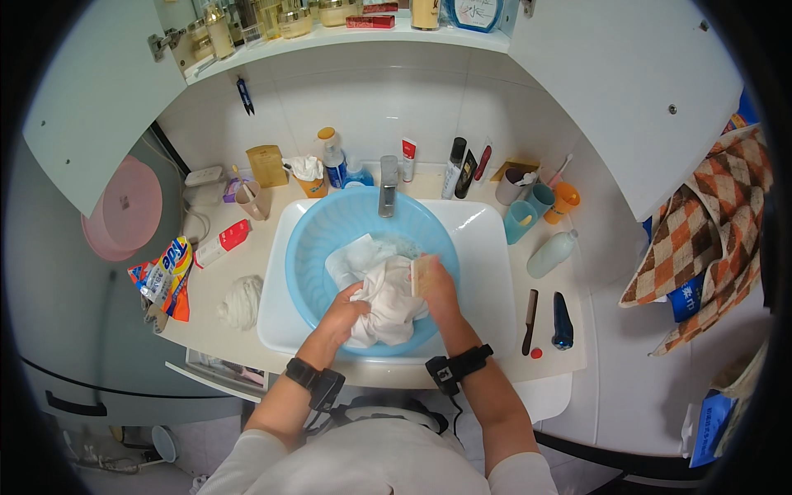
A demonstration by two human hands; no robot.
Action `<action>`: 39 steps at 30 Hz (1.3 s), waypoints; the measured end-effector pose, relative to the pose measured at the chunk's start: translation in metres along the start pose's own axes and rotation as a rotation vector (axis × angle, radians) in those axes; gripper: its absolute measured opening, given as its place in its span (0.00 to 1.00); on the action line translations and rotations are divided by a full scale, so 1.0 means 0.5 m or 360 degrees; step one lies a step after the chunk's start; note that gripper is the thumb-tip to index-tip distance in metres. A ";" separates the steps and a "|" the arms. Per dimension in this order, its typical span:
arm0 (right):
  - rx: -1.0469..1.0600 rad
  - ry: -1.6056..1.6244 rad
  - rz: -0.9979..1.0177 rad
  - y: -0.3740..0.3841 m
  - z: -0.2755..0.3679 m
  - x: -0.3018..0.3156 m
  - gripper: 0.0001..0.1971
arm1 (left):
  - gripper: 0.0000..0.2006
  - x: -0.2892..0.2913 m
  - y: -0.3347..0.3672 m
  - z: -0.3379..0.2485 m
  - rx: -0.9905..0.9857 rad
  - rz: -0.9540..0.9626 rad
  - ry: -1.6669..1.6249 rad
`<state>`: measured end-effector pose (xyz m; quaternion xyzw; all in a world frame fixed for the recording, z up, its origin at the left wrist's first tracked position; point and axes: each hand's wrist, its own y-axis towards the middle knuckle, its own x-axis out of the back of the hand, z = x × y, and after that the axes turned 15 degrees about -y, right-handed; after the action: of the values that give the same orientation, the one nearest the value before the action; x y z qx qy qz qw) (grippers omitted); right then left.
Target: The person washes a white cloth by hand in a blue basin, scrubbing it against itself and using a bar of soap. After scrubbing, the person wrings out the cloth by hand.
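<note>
A light-blue plastic basin (301, 235) stands in the white sink, with a little sudsy water in it. Bunched up over its near side is a wet white cloth garment (388, 301). My left hand (340, 318) grips the garment's left side, thumb on top. Pressed against its right side, my right hand (437, 287) is closed round a tan block with a pale edge, which looks like a scrub brush (417, 276); motion smears it slightly. More white cloth (355, 257) lies in the basin behind the garment, partly in the water.
The faucet (388, 186) reaches over the basin's far rim. Left on the counter lie a twisted white cloth (242, 303), a red-and-white bottle (223, 243) and an orange detergent bag (169, 276). Rightward are cups (520, 221), a pale bottle (553, 253), a comb (530, 322) and a shaver (562, 320). Open cabinet doors hang above.
</note>
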<state>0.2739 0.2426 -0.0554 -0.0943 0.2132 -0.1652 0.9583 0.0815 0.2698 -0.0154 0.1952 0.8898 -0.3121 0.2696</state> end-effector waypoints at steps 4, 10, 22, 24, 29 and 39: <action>0.0912 -0.1415 -0.0082 -0.040 -0.034 -0.055 0.21 | 0.27 0.004 0.001 0.000 0.0009 0.0011 -0.0046; 0.1250 -0.2136 0.0096 -0.096 0.030 -0.118 0.22 | 0.28 0.036 0.019 0.018 -0.0009 0.0170 -0.0022; 0.1113 -0.2122 0.0041 -0.071 0.018 -0.106 0.22 | 0.26 0.009 -0.001 0.010 0.0015 0.0123 0.0022; 0.1071 -0.2063 -0.0051 -0.039 -0.010 -0.081 0.22 | 0.26 0.012 -0.005 0.014 0.0034 0.0176 0.0064; 0.0510 -0.1551 0.0187 -0.010 -0.022 -0.023 0.21 | 0.25 0.021 -0.006 0.010 0.0067 0.0259 0.0083; 0.0130 -0.1047 -0.0129 -0.001 -0.002 0.012 0.20 | 0.19 -0.023 -0.015 -0.004 0.0076 0.0105 0.0093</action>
<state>0.2784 0.2396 -0.0586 -0.1124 -0.1183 -0.1723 0.9714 0.0856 0.2639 -0.0037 0.2398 0.8827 -0.3185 0.2488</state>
